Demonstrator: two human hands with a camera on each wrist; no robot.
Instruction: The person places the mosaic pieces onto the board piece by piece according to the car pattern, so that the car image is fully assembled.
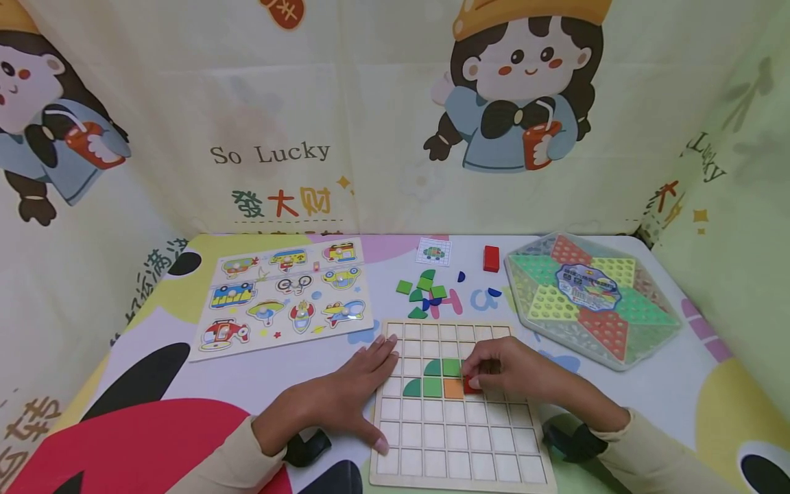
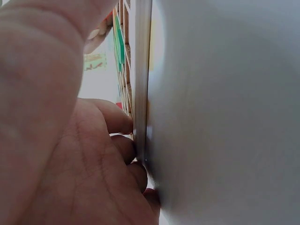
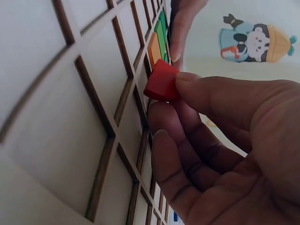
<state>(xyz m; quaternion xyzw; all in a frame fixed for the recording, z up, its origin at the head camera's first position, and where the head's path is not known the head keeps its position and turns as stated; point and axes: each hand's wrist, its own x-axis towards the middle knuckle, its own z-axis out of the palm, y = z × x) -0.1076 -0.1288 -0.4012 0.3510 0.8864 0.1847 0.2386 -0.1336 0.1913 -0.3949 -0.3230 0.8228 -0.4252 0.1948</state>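
Note:
A wooden grid board point(image 1: 459, 482) lies in front of me. My left hand point(image 1: 336, 398) rests along its left edge with fingers and thumb spread; in the left wrist view the fingertips touch the board's side. Between thumb and fingers, my right hand point(image 1: 518, 367) pinches a red tile point(image 3: 162, 82), tilted at a cell right of the orange square tile point(image 1: 453, 389). Set in the grid are light green square tiles point(image 1: 433, 388) and darker green rounded tiles point(image 1: 412, 389). Part of the red tile is hidden by my fingers in the head view.
Loose green tiles point(image 1: 404, 287) and blue pieces point(image 1: 494, 292) lie behind the board. A small pattern card point(image 1: 434, 252) and a stack of red tiles point(image 1: 491, 259) sit farther back. At left is a vehicle puzzle board point(image 1: 278, 343); at right, a hexagonal game board point(image 1: 599, 315).

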